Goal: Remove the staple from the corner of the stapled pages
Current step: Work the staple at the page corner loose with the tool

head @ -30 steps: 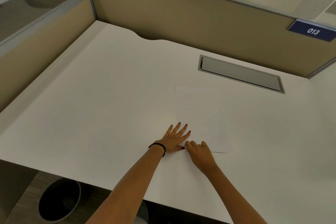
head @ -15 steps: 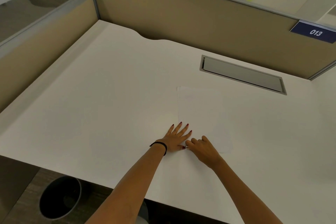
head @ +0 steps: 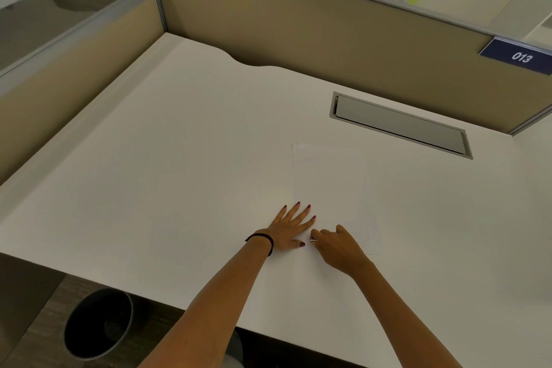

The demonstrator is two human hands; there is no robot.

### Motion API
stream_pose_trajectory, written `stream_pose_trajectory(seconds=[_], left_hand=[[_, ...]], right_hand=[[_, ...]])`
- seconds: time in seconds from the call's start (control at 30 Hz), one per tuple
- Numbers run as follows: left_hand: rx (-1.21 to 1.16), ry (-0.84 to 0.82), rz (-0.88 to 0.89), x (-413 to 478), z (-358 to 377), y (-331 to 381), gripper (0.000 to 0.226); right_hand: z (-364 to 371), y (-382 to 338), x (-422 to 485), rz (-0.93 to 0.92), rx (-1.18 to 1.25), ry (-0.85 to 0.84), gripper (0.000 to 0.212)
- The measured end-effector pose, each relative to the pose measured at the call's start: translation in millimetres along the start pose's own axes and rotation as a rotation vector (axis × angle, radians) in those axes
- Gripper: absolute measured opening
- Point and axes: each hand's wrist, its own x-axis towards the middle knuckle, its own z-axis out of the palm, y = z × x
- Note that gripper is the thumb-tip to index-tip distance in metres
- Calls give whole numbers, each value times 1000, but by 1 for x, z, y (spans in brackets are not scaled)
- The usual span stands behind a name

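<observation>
A thin stack of white stapled pages (head: 330,182) lies flat on the white desk (head: 167,176). My left hand (head: 291,227) presses palm down on the stack's near left edge, fingers spread, with a black band on the wrist. Just to its right, my right hand (head: 336,245) is curled, its fingertips pinched on a small metal glint, the staple (head: 312,240), at the near left corner of the pages. My right hand hides most of that corner.
A grey cable hatch (head: 400,125) is set into the desk behind the pages. Tan partition walls (head: 298,27) close off the back and left. A black waste bin (head: 98,323) stands on the floor below the desk's near edge.
My right wrist has swung slightly to the right while its fingertips stay at the corner. My left hand has not moved from the pages.
</observation>
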Motion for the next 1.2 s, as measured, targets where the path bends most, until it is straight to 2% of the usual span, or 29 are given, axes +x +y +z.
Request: stream_pose_trajectory(seconds=[0.2, 0.4, 0.57, 0.67, 0.77, 0.83, 0.93, 1.2], left_hand=[[-8, 4, -1, 1, 2, -2, 72], [2, 10, -7, 3, 4, -2, 72], [4, 14, -3, 2, 6, -1, 72], [9, 20, -1, 2, 6, -1, 70], [6, 19, 1, 2, 6, -1, 69], [1, 20, -1, 3, 6, -1, 69], [-5, 17, -3, 4, 5, -2, 70], [-45, 10, -25, 5, 3, 0, 72]], right_hand=[[1, -6, -1, -18, 3, 30, 25], [4, -28, -5, 137, 60, 10, 24], [4, -49, -5, 295, 74, 0, 13], [6, -53, -5, 325, 101, -9, 20], [4, -55, -4, 349, 114, 16, 12], [0, -56, -5, 329, 80, 44, 6], [-3, -54, -5, 293, 0, 83, 25], [-13, -38, 6, 151, -88, 71, 32]])
